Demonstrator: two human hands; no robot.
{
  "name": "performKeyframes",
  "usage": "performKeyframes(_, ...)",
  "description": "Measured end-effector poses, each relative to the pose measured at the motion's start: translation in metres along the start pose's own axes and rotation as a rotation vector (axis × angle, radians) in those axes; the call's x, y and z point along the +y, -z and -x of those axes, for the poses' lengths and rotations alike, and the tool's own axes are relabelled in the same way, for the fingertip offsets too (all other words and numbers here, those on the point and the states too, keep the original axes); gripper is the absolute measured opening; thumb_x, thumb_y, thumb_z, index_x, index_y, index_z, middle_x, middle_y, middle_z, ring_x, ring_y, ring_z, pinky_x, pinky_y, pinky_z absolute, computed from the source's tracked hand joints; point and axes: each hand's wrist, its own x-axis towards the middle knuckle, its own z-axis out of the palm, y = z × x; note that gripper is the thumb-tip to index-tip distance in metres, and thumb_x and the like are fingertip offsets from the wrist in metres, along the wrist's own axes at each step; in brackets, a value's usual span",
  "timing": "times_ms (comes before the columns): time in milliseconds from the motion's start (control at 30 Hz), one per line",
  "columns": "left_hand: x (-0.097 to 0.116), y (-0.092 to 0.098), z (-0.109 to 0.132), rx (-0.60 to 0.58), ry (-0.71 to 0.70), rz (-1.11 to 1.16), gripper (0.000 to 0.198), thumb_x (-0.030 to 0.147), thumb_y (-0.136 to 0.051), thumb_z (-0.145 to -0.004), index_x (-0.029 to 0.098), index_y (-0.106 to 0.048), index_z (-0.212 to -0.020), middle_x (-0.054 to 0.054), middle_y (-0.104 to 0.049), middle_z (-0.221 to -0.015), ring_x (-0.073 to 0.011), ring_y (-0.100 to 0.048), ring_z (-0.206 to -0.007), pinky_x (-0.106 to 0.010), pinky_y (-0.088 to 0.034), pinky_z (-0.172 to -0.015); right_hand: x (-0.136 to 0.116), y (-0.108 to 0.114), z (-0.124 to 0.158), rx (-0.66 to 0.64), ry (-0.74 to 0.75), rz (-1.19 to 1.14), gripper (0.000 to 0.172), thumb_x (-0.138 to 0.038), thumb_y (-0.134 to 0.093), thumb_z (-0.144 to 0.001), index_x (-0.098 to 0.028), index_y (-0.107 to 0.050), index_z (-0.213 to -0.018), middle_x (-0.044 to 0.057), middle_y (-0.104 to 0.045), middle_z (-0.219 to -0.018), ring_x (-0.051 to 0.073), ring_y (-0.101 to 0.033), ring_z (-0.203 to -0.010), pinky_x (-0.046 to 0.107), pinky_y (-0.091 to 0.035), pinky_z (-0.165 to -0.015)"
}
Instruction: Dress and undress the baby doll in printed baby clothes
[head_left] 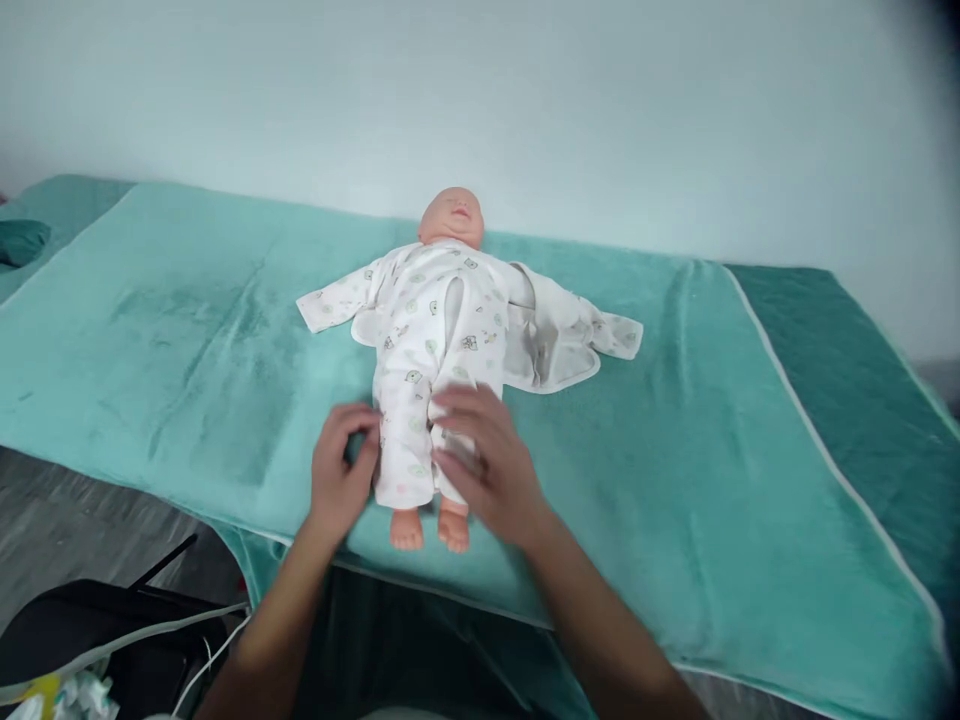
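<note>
A baby doll [442, 330] lies on its back on a teal blanket [187, 340], head toward the wall, bare feet toward me. It wears white printed pyjamas, and the jacket's flap is spread open to the right. My left hand [341, 470] curls at the outer side of the doll's left-hand trouser leg, fingers bent against the cloth. My right hand [487, 460] lies over the other trouser leg with fingers stretched out, slightly blurred.
The blanket covers a table against a pale wall, with a darker green cover [847, 360] at the right. A black chair or bag [97, 630] with white cables and crumpled paper sits on the floor at lower left.
</note>
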Motion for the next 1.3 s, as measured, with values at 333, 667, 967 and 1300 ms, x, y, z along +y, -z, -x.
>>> performKeyframes(333,0.006,0.008,0.071,-0.073,0.01,-0.027,0.012,0.019,-0.063,-0.094,0.028,-0.067,-0.102,-0.005,-0.071,-0.103,-0.0225,-0.071,-0.1,-0.041,-0.058,-0.09,-0.071,-0.025,0.067,-0.112,-0.25,0.24,0.042,-0.01,-0.053,-0.093,-0.028,-0.056,-0.131,0.008,-0.072,-0.124,0.031,-0.065,-0.124,0.063,-0.04,-0.119)
performKeyframes(667,0.024,0.019,0.083,-0.045,0.09,0.223,0.006,0.026,-0.067,-0.096,0.03,-0.072,-0.099,-0.003,-0.069,-0.1,-0.0204,-0.069,-0.094,-0.035,-0.058,-0.083,-0.07,-0.041,0.062,-0.056,-0.156,0.317,0.016,-0.012,-0.055,-0.098,-0.026,-0.064,-0.098,0.001,-0.073,-0.095,0.022,-0.068,-0.097,0.06,-0.036,-0.121)
performKeyframes(967,0.021,0.036,0.098,-0.041,0.017,0.183,0.019,0.012,-0.065,-0.095,0.028,-0.068,-0.106,-0.001,-0.066,-0.1,-0.0155,-0.066,-0.096,-0.027,-0.054,-0.083,-0.069,-0.042,0.085,0.084,-0.104,0.242,0.028,-0.005,-0.056,-0.095,-0.023,-0.062,-0.116,0.006,-0.073,-0.116,0.024,-0.063,-0.124,0.052,-0.039,-0.121)
performKeyframes(1300,0.04,0.033,0.086,-0.089,-0.136,-0.049,0.016,0.011,-0.065,-0.097,0.024,-0.067,-0.106,0.001,-0.067,-0.097,-0.0111,-0.066,-0.091,-0.022,-0.053,-0.08,-0.059,-0.055,0.07,0.062,-0.124,0.204,0.018,-0.009,-0.059,-0.093,-0.025,-0.061,-0.103,0.002,-0.074,-0.101,0.024,-0.066,-0.106,0.061,-0.022,-0.126)
